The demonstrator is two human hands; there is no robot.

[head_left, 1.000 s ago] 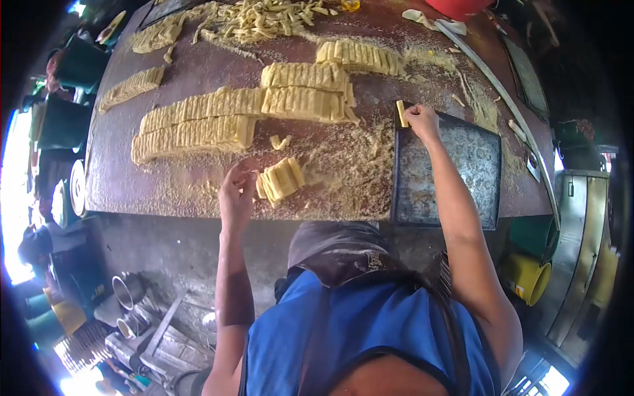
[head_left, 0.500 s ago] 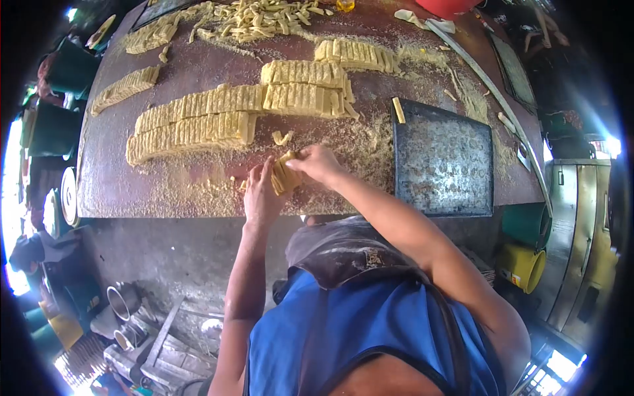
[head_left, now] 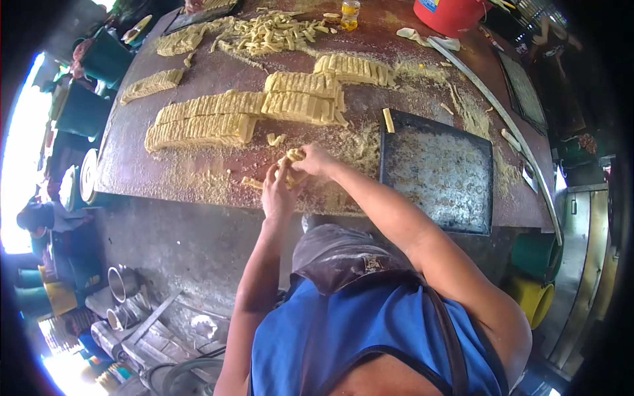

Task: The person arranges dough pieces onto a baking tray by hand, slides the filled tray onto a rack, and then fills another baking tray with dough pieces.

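Observation:
Over the near edge of the table, my left hand [head_left: 279, 198] is closed around pale yellow dough strips [head_left: 290, 177], which are partly hidden by the fingers. My right hand [head_left: 316, 162] meets it from the right, its fingers pinching a bent dough strip [head_left: 295, 154] at the top of the bunch. A loose strip [head_left: 251, 182] lies by the left fingers, and a small curled piece [head_left: 275, 139] rests just beyond both hands. Farther back, long rows of cut dough strips [head_left: 205, 129] stand pressed side by side.
A dark metal tray [head_left: 436, 175] with one strip on its corner lies to the right. Behind are a heap of loose strips [head_left: 271, 34], a bottle of yellow liquid [head_left: 350, 14] and a red bucket [head_left: 449, 16]. A long curved strip [head_left: 492, 99] runs along the right side.
My view has shifted slightly. The strips lay flat and side by side between my hands; now they are more covered by the fingers, with a bent one showing on top at my right hand.

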